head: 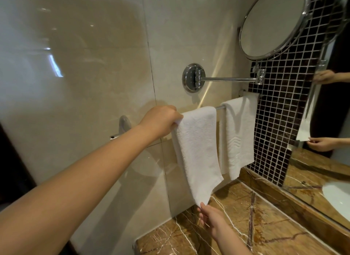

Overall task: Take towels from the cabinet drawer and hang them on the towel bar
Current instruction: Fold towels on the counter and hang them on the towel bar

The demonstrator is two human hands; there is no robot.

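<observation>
Stretched in from the lower left, the left hand [161, 120] curls its fingers round the top edge of the near towel [197, 146], draped over the towel bar [220, 107]. That towel and a second towel [236, 137] just beside it hide most of the bar. A white basin [337, 199] is cut off at the right. The right hand [210, 216] pinches the near towel's bottom corner.

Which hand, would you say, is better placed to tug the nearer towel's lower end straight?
Right: the right hand pinches the bottom corner of the towel, while the left hand holds its top edge at the bar.
</observation>
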